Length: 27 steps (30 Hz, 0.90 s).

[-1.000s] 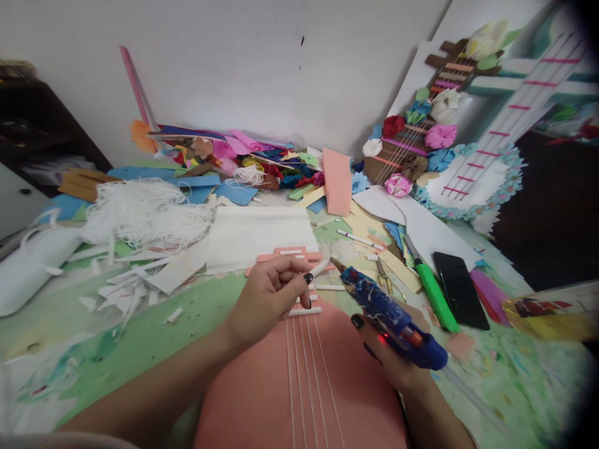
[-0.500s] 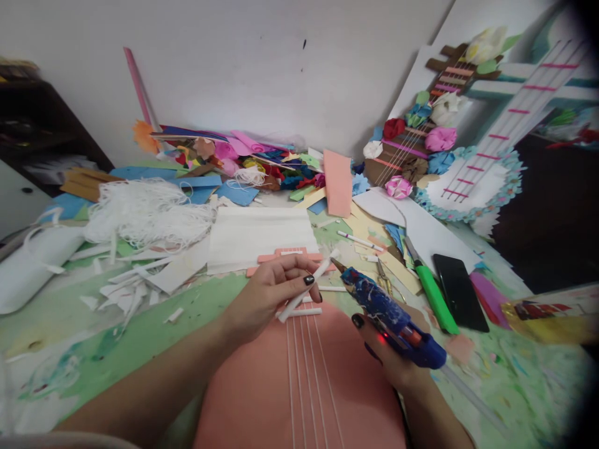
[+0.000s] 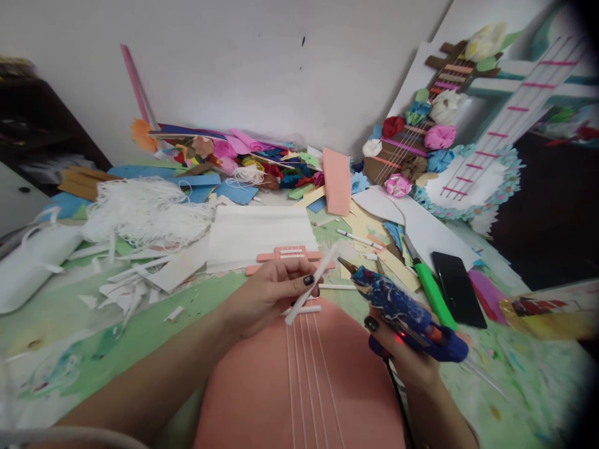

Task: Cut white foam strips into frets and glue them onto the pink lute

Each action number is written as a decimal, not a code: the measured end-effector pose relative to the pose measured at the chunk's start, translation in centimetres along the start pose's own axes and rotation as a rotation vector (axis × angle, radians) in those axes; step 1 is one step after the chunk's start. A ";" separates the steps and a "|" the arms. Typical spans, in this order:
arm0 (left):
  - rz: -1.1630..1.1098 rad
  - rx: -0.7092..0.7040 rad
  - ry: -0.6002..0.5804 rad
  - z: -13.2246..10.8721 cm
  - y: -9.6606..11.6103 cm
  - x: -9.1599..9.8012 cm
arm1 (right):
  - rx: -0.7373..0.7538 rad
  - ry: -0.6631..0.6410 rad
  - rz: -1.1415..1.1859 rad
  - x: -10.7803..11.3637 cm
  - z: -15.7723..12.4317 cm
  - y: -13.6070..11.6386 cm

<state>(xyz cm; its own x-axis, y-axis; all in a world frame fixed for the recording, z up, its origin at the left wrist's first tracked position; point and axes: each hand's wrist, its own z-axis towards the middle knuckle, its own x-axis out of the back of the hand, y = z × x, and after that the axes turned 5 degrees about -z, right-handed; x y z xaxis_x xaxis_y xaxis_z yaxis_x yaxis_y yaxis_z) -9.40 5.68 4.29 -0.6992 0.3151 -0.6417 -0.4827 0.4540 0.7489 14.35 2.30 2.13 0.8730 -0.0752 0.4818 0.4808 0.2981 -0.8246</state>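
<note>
Between the thumb and fingers of my left hand [image 3: 269, 290] is a thin white paper strip [image 3: 322, 268], held at a slant above a pink paper guitar [image 3: 262, 380]. White strings run down the guitar's body, crossed by short white bars near its neck; my left hand hides part of that neck. My right hand [image 3: 407, 349] is wrapped around a blue hot glue gun [image 3: 402, 312] with a lit red light. The gun's nozzle points up and left, a small gap from the strip's upper end.
White paper [image 3: 262, 234] lies behind the guitar. To the left are tangled white string [image 3: 145, 212] and paper scraps [image 3: 131, 290]. On the right lie a green-handled knife [image 3: 433, 290] and a black phone [image 3: 458, 290]. Decorated paper guitars [image 3: 472, 168] lean at the back right.
The glue gun has moved right and slightly down, its nozzle drawing away from the strip. My left hand has barely moved; the strip has shifted slightly right.
</note>
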 end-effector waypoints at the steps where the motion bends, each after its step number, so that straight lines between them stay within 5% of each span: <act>1: -0.004 0.012 -0.008 0.0 0.0 0.0 | -0.018 0.000 0.038 0.0 0.0 0.0; 7: 0.010 0.051 -0.031 0.2 -0.1 0.1 | -0.167 0.110 0.378 -0.2 0.4 0.0; 15: 0.022 0.032 -0.039 0.0 0.2 0.2 | -0.270 0.001 0.465 0.2 0.8 0.5; 27: -0.107 0.050 -0.060 0.1 0.2 0.1 | -0.112 -0.203 0.461 -0.4 0.6 0.7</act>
<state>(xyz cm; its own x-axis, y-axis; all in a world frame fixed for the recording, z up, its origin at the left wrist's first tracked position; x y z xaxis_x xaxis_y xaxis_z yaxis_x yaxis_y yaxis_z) -9.51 5.82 4.35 -0.6121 0.3111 -0.7270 -0.5247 0.5280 0.6677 14.34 3.08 1.53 0.9682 0.2298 0.0990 0.0648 0.1517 -0.9863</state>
